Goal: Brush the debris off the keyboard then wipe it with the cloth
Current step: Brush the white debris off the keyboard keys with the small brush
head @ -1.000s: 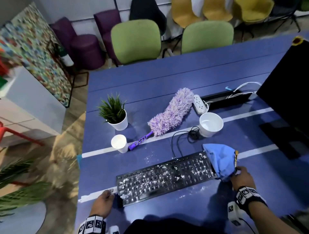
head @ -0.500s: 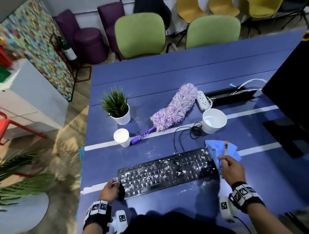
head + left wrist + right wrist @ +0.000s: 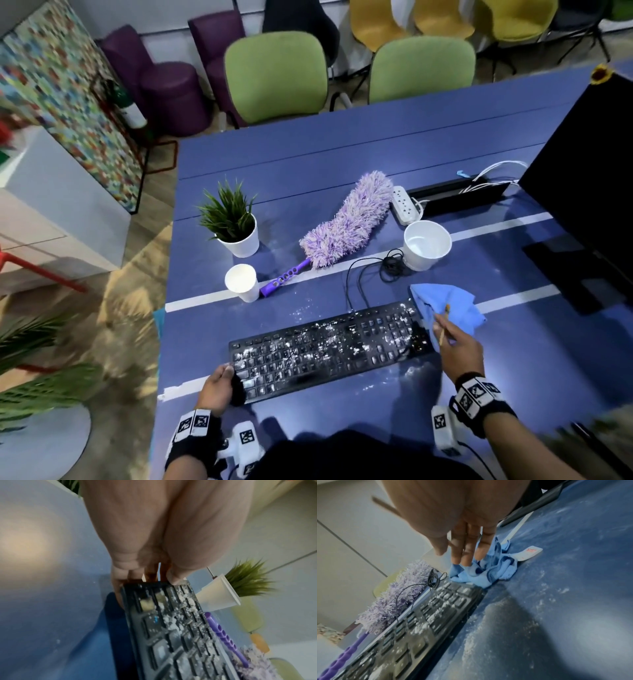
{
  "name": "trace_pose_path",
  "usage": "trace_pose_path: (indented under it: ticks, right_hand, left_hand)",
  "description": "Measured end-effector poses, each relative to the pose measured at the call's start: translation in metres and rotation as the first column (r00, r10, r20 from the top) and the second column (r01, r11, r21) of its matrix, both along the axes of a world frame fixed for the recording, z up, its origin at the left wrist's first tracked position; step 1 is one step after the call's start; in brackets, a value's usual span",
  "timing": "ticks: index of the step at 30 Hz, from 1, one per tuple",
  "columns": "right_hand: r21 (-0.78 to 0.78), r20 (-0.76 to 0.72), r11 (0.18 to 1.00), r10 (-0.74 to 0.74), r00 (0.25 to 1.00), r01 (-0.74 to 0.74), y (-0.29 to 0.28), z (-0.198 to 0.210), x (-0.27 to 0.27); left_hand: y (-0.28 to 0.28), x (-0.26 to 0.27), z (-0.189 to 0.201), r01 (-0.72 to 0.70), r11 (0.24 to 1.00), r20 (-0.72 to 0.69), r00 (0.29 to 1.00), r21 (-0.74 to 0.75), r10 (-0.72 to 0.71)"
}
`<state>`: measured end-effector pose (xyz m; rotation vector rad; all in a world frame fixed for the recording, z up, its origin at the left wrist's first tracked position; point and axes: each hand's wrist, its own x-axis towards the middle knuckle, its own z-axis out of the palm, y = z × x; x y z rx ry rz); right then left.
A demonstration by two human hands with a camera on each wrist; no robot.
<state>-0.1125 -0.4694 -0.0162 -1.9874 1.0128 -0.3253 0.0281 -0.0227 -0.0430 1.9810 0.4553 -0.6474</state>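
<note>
A black keyboard (image 3: 329,353) dusted with white crumbs lies across the blue table (image 3: 308,164). My left hand (image 3: 229,373) grips its left end, fingers curled over the edge (image 3: 150,578). My right hand (image 3: 442,329) hovers at the keyboard's right end and pinches a thin wooden-handled brush (image 3: 444,325), which points away from me. The blue cloth (image 3: 448,305) lies crumpled beside that end. In the right wrist view my extended fingers (image 3: 464,555) reach down to the cloth (image 3: 488,573). The brush bristles are hidden.
Behind the keyboard lie a purple duster (image 3: 346,222), a white paper cup (image 3: 241,282), a potted plant (image 3: 236,222), a white bowl (image 3: 426,245), a coiled cable (image 3: 390,267) and a power strip (image 3: 406,205). A dark monitor (image 3: 589,178) stands right. White powder (image 3: 488,628) covers the table.
My right hand came up from beside the cloth with the brush and shifted left toward the keyboard's right end. The cloth settled flatter. My left hand stayed on the keyboard's left end.
</note>
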Motion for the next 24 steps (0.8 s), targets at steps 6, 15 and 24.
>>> trace_pose_path:
  ticks: [6, 15, 24]
  right_hand:
    - [-0.098, 0.092, 0.995, 0.016, 0.996, -0.007, 0.006, 0.039, 0.003]
    - [-0.209, 0.124, 0.968, 0.168, 0.978, -0.14, 0.022, 0.04, 0.016]
    - [-0.254, -0.034, 0.934, 0.25, 0.968, -0.251, 0.025, 0.025, 0.007]
  left_hand:
    - [0.01, 0.009, 0.001, -0.174, 0.984, 0.028, 0.984, -0.042, 0.175]
    - [0.017, 0.014, 0.021, -0.376, 0.925, 0.119, 0.918, -0.046, 0.379]
    - [0.014, 0.012, 0.02, -0.417, 0.906, 0.23, 0.877, -0.072, 0.422]
